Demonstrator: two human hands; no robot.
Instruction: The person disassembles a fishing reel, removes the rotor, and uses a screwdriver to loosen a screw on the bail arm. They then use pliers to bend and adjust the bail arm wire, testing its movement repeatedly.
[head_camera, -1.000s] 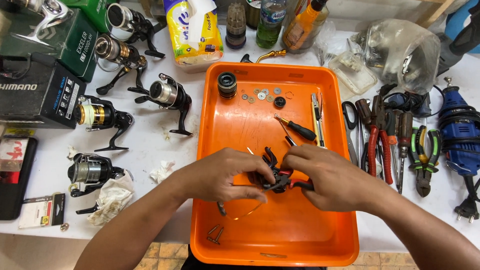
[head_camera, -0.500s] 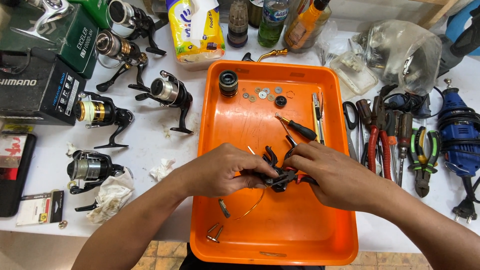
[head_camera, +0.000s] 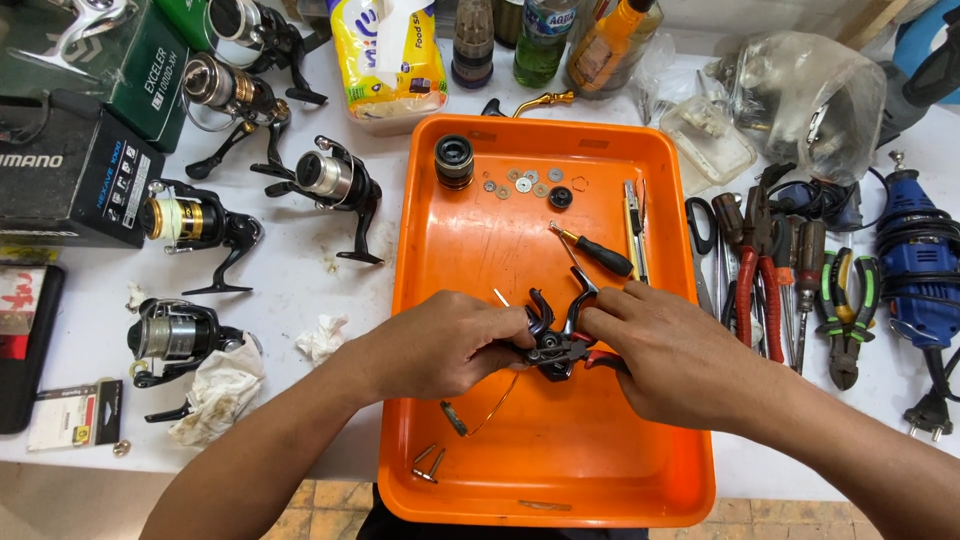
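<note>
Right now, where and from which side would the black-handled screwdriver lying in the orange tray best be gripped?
Probably by its black handle, coming from above and from the right. The screwdriver lies flat on the orange tray, thick handle toward the lower right, thin shaft pointing up-left. The handle's top is open, though the right hand sits just below it.

Bright, even overhead light across a white workbench, no dim corners. Soft, short shadows under the spinning reels and beneath both forearms. Mild glare on the glossy orange tray and a sheen on the crumpled clear plastic bag at upper right. Sharp focus through the centre, small washers and screws clearly resolved. Slight wide-angle bowing along the bench edges. Left hand and right hand crisp, no motion blur.
</note>
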